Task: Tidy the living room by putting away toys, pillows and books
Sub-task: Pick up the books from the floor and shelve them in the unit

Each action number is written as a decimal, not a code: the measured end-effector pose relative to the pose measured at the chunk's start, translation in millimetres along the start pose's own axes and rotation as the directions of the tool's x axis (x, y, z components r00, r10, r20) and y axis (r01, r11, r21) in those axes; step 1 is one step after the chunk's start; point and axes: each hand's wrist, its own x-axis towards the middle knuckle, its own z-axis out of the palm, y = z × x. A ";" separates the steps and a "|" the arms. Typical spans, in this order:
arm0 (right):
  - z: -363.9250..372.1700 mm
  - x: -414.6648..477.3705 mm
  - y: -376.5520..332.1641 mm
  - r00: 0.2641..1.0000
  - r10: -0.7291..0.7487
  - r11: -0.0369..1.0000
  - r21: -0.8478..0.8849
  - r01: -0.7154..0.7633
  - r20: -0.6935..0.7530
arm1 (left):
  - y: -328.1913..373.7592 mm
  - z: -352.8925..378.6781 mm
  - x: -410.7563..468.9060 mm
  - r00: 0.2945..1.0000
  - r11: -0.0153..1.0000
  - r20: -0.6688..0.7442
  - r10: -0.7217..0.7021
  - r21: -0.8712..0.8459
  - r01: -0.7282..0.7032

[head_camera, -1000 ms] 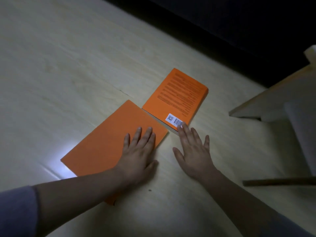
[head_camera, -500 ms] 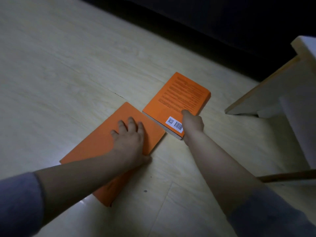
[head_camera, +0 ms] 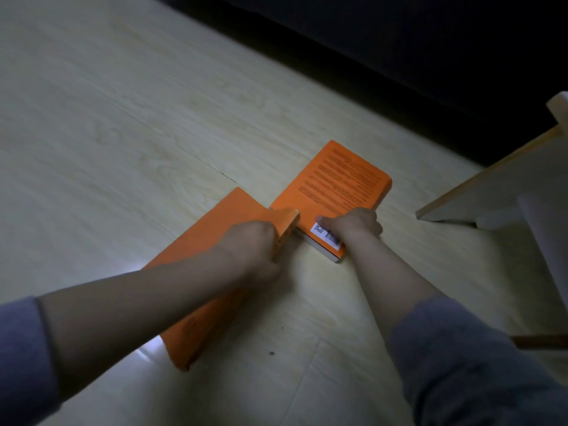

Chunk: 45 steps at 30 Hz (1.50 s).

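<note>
Two orange books lie on the pale wood floor. The larger, plain-covered orange book (head_camera: pixel 221 229) is on the left; my left hand (head_camera: pixel 255 247) grips its near right corner, and that corner is lifted off the floor. The smaller, thicker orange book (head_camera: pixel 338 182) lies back cover up with printed text and a white barcode label. My right hand (head_camera: pixel 353 226) has its fingers curled over that book's near edge beside the barcode.
A pale wooden furniture piece (head_camera: pixel 504 182) stands at the right, its lower edge close to the smaller book. A dark band (head_camera: pixel 399 56) runs along the far side of the floor. Bare floor (head_camera: pixel 107 133) stretches to the left.
Both hands went from lying flat to curling onto the books. The left hand has raised the larger book's corner; the right hand has closed over the smaller book's near edge.
</note>
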 end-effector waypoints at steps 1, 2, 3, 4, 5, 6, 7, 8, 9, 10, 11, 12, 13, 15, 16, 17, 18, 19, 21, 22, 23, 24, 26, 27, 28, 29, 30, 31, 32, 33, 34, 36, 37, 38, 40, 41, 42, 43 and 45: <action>-1.1 1.8 -2.0 1.000 0.025 0.999 0.036 -0.025 0.010 | -6.3 -3.4 -2.6 1.000 1.000 -0.025 0.008 -0.024 -0.008; -3.5 4.4 -2.5 0.999 0.046 0.995 0.083 -0.048 0.018 | -11.4 -6.4 -4.7 0.999 0.998 -0.050 0.006 -0.057 -0.009; -3.5 9.3 -3.3 0.998 0.061 0.989 0.132 -0.065 0.034 | -17.9 -8.8 -6.4 0.997 0.996 -0.075 -0.004 -0.094 -0.003; -4.1 13.7 -2.5 0.996 0.071 0.981 0.177 -0.079 0.051 | -22.6 -11.5 -8.0 0.995 0.991 -0.094 -0.013 -0.137 0.000; -4.1 15.8 0.0 0.994 0.076 0.972 0.215 -0.091 0.080 | -26.7 -13.1 -8.6 0.994 0.981 -0.106 -0.018 -0.192 -0.003; -2.0 17.2 1.8 0.991 0.063 0.966 0.241 -0.090 0.117 | -32.1 -16.7 -9.6 0.992 0.966 -0.127 -0.025 -0.258 -0.009; 1.3 20.2 6.5 0.987 0.045 0.962 0.260 -0.085 0.156 | -36.7 -19.9 -11.1 0.988 0.944 -0.146 -0.043 -0.330 -0.007; 4.0 21.8 10.7 0.985 0.031 0.954 0.290 -0.080 0.170 | -41.9 -24.2 -12.7 0.983 0.918 -0.172 -0.063 -0.398 -0.010; 6.2 23.0 14.6 0.988 0.028 0.940 0.332 -0.079 0.154 | -45.7 -30.4 -15.7 0.975 0.886 -0.204 -0.091 -0.464 -0.015; 6.0 21.1 17.2 0.993 0.023 0.919 0.389 -0.067 0.116 | -49.1 -36.4 -18.5 0.963 0.848 -0.242 -0.123 -0.529 -0.024; 4.7 19.0 19.5 0.997 0.010 0.892 0.451 -0.042 0.073 | -52.3 -42.0 -21.5 0.948 0.804 -0.275 -0.160 -0.593 -0.036; 2.4 16.7 21.3 0.999 -0.009 0.865 0.501 -0.013 0.041 | -54.4 -46.1 -24.4 0.930 0.751 -0.308 -0.202 -0.658 -0.055; -0.4 13.5 21.6 0.999 -0.031 0.839 0.545 0.010 0.030 | -57.6 -48.9 -27.4 0.912 0.688 -0.322 -0.254 -0.723 -0.064; -13.0 8.5 20.5 0.996 -0.085 0.800 0.597 0.061 0.012 | -60.1 -47.9 -29.8 0.890 0.536 -0.297 -0.345 -0.841 -0.073; -23.3 4.2 18.7 0.993 -0.119 0.793 0.600 0.105 -0.017 | -60.2 -43.6 -30.0 0.884 0.444 -0.255 -0.392 -0.894 -0.061; -34.7 -0.5 17.6 0.987 -0.151 0.793 0.588 0.158 -0.062 | -59.3 -37.1 -29.0 0.880 0.349 -0.200 -0.430 -0.936 -0.042; -48.0 -5.8 17.5 0.975 -0.184 0.798 0.559 0.224 -0.128 | -57.8 -29.5 -27.4 0.879 0.274 -0.149 -0.453 -0.961 -0.021; -60.0 -11.0 17.7 0.955 -0.213 0.814 0.503 0.290 -0.207 | -55.3 -21.4 -25.9 0.880 0.221 -0.102 -0.463 -0.975 0.003; -80.4 -29.1 19.4 0.886 -0.310 0.859 0.297 0.417 -0.345 | -52.9 -4.5 -22.2 0.878 0.193 -0.054 -0.475 -0.980 0.044; -85.8 -40.1 20.7 0.845 -0.383 0.862 0.186 0.472 -0.374 | -51.9 1.7 -20.6 0.880 0.204 -0.043 -0.474 -0.977 0.062; -88.5 -51.7 21.5 0.806 -0.459 0.850 0.079 0.520 -0.373 | -53.7 7.0 -17.9 0.880 0.213 -0.031 -0.474 -0.974 0.080; -90.3 -63.0 25.1 0.773 -0.526 0.830 -0.017 0.557 -0.355 | -54.6 12.3 -16.0 0.879 0.212 -0.015 -0.476 -0.972 0.098; -87.8 -82.9 27.9 0.713 -0.624 0.777 -0.166 0.607 -0.320 | -59.8 17.7 -13.1 0.871 0.196 0.021 -0.490 -0.971 0.133; -84.0 -91.8 29.2 0.688 -0.664 0.747 -0.226 0.625 -0.293 | -61.9 20.0 -11.8 0.866 0.178 0.036 -0.498 -0.974 0.143; -77.9 -100.1 31.5 0.673 -0.694 0.719 -0.269 0.640 -0.256 | -63.1 21.4 -11.3 0.864 0.177 0.047 -0.501 -0.972 0.155; -69.4 -107.6 33.3 0.663 -0.718 0.694 -0.301 0.655 -0.211 | -62.9 21.6 -10.6 0.865 0.176 0.052 -0.499 -0.971 0.160; -59.2 -116.3 34.7 0.655 -0.739 0.665 -0.334 0.668 -0.160 | -62.5 21.3 -10.0 0.863 0.177 0.053 -0.503 -0.971 0.163; -47.5 -122.8 37.8 0.643 -0.759 0.631 -0.366 0.684 -0.106 | -60.8 21.6 -9.8 0.859 0.127 0.073 -0.506 -0.979 0.158; -35.7 -129.3 40.4 0.629 -0.776 0.598 -0.385 0.703 -0.055 | -59.6 20.3 -10.8 0.852 0.048 0.121 -0.509 -0.985 0.168; -25.3 -134.4 43.7 0.615 -0.789 0.569 -0.394 0.722 -0.013 | -59.8 20.8 -12.0 0.848 -0.045 0.177 -0.499 -0.983 0.179; -17.2 -137.8 46.2 0.600 -0.800 0.546 -0.401 0.735 0.011 | -60.1 20.1 -13.8 0.851 -0.095 0.223 -0.475 -0.975 0.203; -6.6 -139.8 50.2 0.581 -0.814 0.521 -0.411 0.748 0.026 | -63.6 21.2 -16.1 0.865 -0.105 0.257 -0.431 -0.966 0.235; -2.3 -140.2 52.4 0.574 -0.818 0.509 -0.415 0.754 0.039 | -65.1 22.0 -17.5 0.868 -0.100 0.251 -0.428 -0.968 0.230; 1.7 -142.5 53.8 0.558 -0.827 0.487 -0.413 0.769 0.062 | -66.3 21.3 -21.0 0.870 -0.105 0.246 -0.428 -0.969 0.222; 7.5 -144.9 57.1 0.522 -0.844 0.436 -0.406 0.803 0.127 | -67.2 22.8 -22.3 0.867 -0.104 0.242 -0.436 -0.970 0.218; 9.9 -145.1 57.7 0.511 -0.844 0.412 -0.412 0.813 0.164 | -67.5 24.5 -22.3 0.865 -0.103 0.244 -0.439 -0.970 0.221; 11.5 -143.4 57.6 0.513 -0.834 0.400 -0.418 0.816 0.204 | -67.4 25.7 -22.9 0.863 -0.099 0.239 -0.446 -0.971 0.218; 12.7 -140.5 56.2 0.531 -0.811 0.414 -0.400 0.817 0.245 | -68.3 26.8 -25.1 0.860 -0.101 0.238 -0.451 -0.971 0.216; 8.3 -131.2 50.5 0.584 -0.761 0.514 -0.286 0.809 0.284 | -68.1 28.9 -27.3 0.858 -0.106 0.242 -0.453 -0.970 0.218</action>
